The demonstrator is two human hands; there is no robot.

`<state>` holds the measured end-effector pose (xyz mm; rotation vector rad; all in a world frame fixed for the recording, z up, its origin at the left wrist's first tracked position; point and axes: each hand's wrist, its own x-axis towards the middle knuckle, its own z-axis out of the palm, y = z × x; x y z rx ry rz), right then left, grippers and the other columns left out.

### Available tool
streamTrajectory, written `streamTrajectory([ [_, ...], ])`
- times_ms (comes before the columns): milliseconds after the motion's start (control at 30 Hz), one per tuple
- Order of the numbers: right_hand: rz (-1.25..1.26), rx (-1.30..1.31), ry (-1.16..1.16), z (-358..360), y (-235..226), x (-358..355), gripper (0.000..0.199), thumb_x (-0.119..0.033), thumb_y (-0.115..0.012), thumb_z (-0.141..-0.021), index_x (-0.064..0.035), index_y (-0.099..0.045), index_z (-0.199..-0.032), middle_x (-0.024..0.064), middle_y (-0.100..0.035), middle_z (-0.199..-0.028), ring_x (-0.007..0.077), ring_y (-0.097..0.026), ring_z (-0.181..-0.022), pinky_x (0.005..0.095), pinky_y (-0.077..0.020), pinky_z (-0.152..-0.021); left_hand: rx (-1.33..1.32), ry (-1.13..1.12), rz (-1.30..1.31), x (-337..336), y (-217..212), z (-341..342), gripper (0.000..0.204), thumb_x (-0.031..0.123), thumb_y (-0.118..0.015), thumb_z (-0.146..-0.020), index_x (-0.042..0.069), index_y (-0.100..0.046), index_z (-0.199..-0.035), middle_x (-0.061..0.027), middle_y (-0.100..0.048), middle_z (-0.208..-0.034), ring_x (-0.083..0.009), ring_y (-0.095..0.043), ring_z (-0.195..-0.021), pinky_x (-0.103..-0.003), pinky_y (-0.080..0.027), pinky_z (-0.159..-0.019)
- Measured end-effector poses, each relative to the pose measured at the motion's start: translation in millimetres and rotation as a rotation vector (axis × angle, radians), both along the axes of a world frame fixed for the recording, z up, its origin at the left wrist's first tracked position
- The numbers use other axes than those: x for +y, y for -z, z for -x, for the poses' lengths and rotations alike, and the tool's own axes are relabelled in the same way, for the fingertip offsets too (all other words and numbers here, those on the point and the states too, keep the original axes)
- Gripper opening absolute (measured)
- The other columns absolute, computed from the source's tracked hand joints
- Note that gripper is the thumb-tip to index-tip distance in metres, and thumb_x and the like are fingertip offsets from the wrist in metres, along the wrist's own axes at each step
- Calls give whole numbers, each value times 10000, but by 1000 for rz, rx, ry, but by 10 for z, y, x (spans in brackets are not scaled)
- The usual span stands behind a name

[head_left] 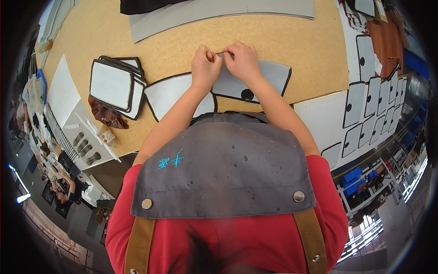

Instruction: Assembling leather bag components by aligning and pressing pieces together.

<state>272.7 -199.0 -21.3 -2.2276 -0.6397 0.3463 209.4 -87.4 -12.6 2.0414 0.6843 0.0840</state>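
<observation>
Both my hands meet at the upper left corner of a light grey panel (273, 80) with black edging and a round black spot near its lower side. My left hand (205, 67) is closed in a pinch at that corner. Beside it, my right hand (243, 64) also pinches the top edge, with a ring on one finger. My fingers partly hide the corner, and my right forearm crosses the panel. A white panel (168, 92) with black edging lies just to the left, partly under my left forearm.
Left on the tan table (315, 50) sits a stack of black-edged white panels (111, 86) on a brown cloth (107, 114). Grey sheets (219, 20) and a black piece (146, 4) lie at the far edge. Rows of spotted panels (354, 105) cover a white surface at right.
</observation>
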Motion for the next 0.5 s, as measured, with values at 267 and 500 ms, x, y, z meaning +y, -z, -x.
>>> streamTrajectory([
  [267, 77, -70, 36, -57, 153, 1, 89, -164, -614, -770, -98, -604, -829, 26, -607, -785, 206, -575, -817, 373, -352, -779, -232, 97, 58, 190, 253, 40, 134, 11, -593, -767, 10, -527, -883, -125, -553, -752, -237, -571, -656, -341, -445, -603],
  [500, 50, -170, 47, -15, 237, -30, 169, -184, -657, -758, -117, -578, -892, 32, -580, -860, 224, -529, -882, 379, -341, -786, -85, 311, -317, 252, 285, 170, 254, 87, -655, -761, 57, -557, -993, -98, -543, -955, -271, -536, -908, -400, -372, -800],
])
